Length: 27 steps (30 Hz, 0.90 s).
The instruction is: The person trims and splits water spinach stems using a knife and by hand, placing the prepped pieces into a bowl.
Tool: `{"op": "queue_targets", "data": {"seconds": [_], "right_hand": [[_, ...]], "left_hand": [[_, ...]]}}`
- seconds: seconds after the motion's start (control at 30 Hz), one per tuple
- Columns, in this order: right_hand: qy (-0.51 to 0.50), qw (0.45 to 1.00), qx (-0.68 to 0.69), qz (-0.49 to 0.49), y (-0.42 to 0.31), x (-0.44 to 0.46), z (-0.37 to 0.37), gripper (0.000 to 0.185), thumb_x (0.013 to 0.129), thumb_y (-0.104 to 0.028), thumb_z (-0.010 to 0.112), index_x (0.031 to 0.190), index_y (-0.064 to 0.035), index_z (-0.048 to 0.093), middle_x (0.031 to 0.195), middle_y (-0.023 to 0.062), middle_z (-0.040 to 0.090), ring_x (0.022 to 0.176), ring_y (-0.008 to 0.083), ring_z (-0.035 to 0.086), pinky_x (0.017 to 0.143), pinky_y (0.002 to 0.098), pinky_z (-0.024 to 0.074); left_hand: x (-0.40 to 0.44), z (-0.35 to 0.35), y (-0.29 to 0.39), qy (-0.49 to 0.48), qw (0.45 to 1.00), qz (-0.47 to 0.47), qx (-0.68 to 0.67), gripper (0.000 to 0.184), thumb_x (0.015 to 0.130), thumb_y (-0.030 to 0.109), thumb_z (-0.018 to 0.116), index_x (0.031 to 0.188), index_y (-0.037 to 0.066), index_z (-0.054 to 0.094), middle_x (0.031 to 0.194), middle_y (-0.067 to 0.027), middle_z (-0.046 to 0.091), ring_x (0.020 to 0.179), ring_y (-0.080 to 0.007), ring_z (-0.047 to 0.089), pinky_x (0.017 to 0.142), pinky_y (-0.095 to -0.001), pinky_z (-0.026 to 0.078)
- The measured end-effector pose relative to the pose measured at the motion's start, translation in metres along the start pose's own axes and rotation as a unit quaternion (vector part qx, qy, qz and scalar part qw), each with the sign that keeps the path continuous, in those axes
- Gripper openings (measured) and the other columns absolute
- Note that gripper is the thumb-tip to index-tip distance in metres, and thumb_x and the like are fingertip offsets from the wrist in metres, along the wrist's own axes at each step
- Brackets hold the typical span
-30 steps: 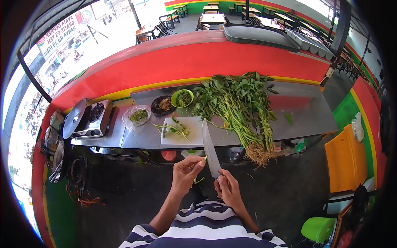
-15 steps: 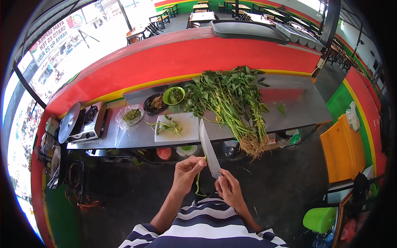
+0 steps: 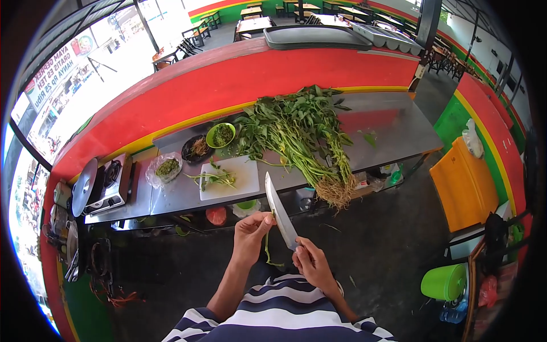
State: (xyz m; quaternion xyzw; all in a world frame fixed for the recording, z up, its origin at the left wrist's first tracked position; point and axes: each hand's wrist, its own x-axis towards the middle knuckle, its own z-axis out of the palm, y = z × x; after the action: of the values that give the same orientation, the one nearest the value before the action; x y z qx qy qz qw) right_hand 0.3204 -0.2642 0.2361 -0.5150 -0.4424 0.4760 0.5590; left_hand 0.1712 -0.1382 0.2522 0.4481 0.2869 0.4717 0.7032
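My left hand (image 3: 250, 236) pinches a thin green vegetable stem (image 3: 266, 251), whose lower part dangles below the fingers. In my right hand (image 3: 311, 261) is a large kitchen knife (image 3: 280, 214), gripped near the handle with the blade pointing up and away. The blade is close beside my left fingertips; whether it touches the stem I cannot tell. Beyond the hands, a white cutting board (image 3: 245, 179) carries cut stems and leaves (image 3: 219, 178). A big bunch of leafy greens (image 3: 296, 131) with roots (image 3: 335, 192) lies to the right of the board, roots overhanging the counter edge.
On the steel counter (image 3: 393, 128) stand a green bowl (image 3: 221, 135) of chopped greens, a black dish (image 3: 196, 148) with brownish scraps, a plastic bag (image 3: 165, 169) of greens and a gas stove (image 3: 111, 181). A red wall (image 3: 222, 82) runs behind. An orange panel (image 3: 464, 185) stands right.
The view has shifted, so the counter appears a little further left. Both hands still hold the stem and the knife, the blade staying near the left fingertips.
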Motion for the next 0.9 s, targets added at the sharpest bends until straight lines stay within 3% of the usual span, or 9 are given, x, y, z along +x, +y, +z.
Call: {"op": "queue_targets", "data": {"seconds": [0.27, 0.33, 0.47, 0.53, 0.9], "right_hand": [[0.0, 1.0, -0.014, 0.001, 0.002, -0.01, 0.0, 0.027, 0.103, -0.013, 0.049, 0.124, 0.0042, 0.054, 0.064, 0.0048, 0.052, 0.057, 0.0094, 0.049, 0.054, 0.0256, 0.0396], [-0.004, 0.999, -0.016, -0.03, 0.007, -0.01, 0.002, 0.027, 0.105, -0.016, 0.047, 0.124, 0.0021, 0.053, 0.064, 0.0023, 0.054, 0.049, 0.0036, 0.044, 0.045, 0.0209, 0.0345], [-0.016, 0.999, -0.022, -0.03, 0.008, -0.011, 0.006, 0.028, 0.105, -0.016, 0.047, 0.124, 0.0022, 0.054, 0.064, 0.0023, 0.054, 0.05, 0.0036, 0.044, 0.045, 0.0209, 0.0347], [-0.029, 0.999, -0.029, 0.016, 0.002, -0.013, 0.007, 0.028, 0.103, -0.013, 0.049, 0.124, 0.0047, 0.054, 0.064, 0.0055, 0.053, 0.057, 0.0097, 0.05, 0.054, 0.0256, 0.0399], [-0.096, 0.995, -0.035, 0.023, 0.011, -0.014, 0.013, 0.031, 0.103, -0.012, 0.049, 0.128, 0.0044, 0.053, 0.065, 0.0053, 0.053, 0.056, 0.0093, 0.048, 0.054, 0.0256, 0.0402]], "left_hand": [[-0.001, -0.002, -0.004, 0.004, 1.0, -0.007, -0.013, 0.014, 0.094, 0.013, 0.068, 0.099, 0.001, 0.073, 0.093, -0.0044, 0.07, 0.088, -0.0106, 0.062, 0.086, -0.0259, 0.047], [-0.004, -0.003, -0.002, 0.012, 0.999, -0.01, -0.029, 0.015, 0.094, 0.013, 0.068, 0.1, -0.001, 0.073, 0.094, -0.0049, 0.071, 0.088, -0.011, 0.063, 0.086, -0.0264, 0.048], [-0.005, -0.013, -0.002, 0.018, 0.999, 0.002, -0.038, 0.016, 0.095, 0.012, 0.067, 0.102, -0.001, 0.072, 0.095, -0.0054, 0.071, 0.088, -0.0113, 0.064, 0.085, -0.0263, 0.049], [-0.006, -0.017, 0.001, 0.027, 0.998, -0.003, -0.048, 0.016, 0.095, 0.011, 0.067, 0.103, -0.001, 0.071, 0.096, -0.0054, 0.071, 0.089, -0.0111, 0.064, 0.085, -0.0257, 0.049], [-0.005, -0.042, 0.025, 0.053, 0.997, 0.005, -0.056, 0.014, 0.096, 0.01, 0.065, 0.103, -0.001, 0.071, 0.097, -0.0043, 0.07, 0.088, -0.0103, 0.063, 0.084, -0.0251, 0.049]]}}
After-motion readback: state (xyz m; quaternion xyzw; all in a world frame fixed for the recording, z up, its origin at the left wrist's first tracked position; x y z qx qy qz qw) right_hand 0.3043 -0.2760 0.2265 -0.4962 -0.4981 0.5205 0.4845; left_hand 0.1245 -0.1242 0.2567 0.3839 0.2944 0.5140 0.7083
